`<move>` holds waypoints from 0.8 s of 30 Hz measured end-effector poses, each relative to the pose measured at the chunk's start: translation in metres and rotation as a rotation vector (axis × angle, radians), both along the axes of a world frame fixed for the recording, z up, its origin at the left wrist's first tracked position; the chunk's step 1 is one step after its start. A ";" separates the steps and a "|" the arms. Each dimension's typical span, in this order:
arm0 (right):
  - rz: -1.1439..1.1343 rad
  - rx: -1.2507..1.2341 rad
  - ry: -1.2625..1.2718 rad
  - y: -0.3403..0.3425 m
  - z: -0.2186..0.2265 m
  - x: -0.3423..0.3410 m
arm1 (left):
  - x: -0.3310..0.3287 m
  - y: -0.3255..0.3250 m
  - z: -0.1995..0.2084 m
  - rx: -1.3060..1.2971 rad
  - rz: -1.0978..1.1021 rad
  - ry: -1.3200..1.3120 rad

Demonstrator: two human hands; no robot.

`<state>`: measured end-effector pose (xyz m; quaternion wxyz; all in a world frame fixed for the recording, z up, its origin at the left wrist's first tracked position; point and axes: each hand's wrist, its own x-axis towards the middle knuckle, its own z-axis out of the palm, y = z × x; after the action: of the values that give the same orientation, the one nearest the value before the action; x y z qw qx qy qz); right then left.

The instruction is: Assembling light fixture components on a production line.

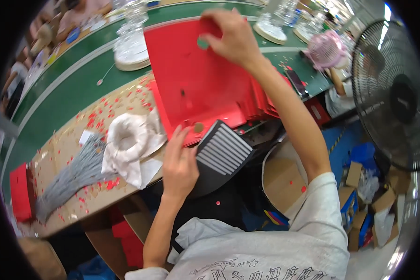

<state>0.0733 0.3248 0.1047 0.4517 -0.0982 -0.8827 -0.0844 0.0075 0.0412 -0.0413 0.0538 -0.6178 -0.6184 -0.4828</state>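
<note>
A large red sheet with small holes stands raised and tilted in front of me, above other red layers. My right hand is at its upper edge, fingers curled around the top and thumb beside a round hole that shows green. My left hand lies at the near edge of the red layers, its fingers stretched out and touching them. A small brownish disc shows on the red close to those fingers. Between my left hand and my body sits a black piece with pale slats.
To the left, red scraps litter the cardboard-covered table, with a crumpled white cloth, grey strands and a red box. Red folded pieces, a phone and a large black fan are at the right. Wrapped stands line the back.
</note>
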 end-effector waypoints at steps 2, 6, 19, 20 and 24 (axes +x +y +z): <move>-0.171 0.153 0.153 0.047 0.030 0.036 | -0.001 -0.013 0.010 -0.037 0.002 -0.098; -0.480 -0.278 0.100 0.105 0.024 0.123 | -0.011 -0.025 0.021 -0.177 -0.019 -0.379; -0.652 -1.023 -0.214 0.161 -0.112 0.292 | 0.004 -0.011 0.015 -0.266 -0.123 -0.526; -0.646 -1.045 -0.216 0.164 -0.119 0.297 | 0.006 -0.009 0.013 -0.286 -0.143 -0.525; -0.602 -0.900 -0.393 0.143 -0.123 0.252 | 0.002 -0.017 0.011 -0.434 -0.112 -0.493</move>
<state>0.3255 0.4682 -0.0179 0.1490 -0.5099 -0.8324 0.1580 0.0099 0.0243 -0.0299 -0.2567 -0.5124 -0.6664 -0.4770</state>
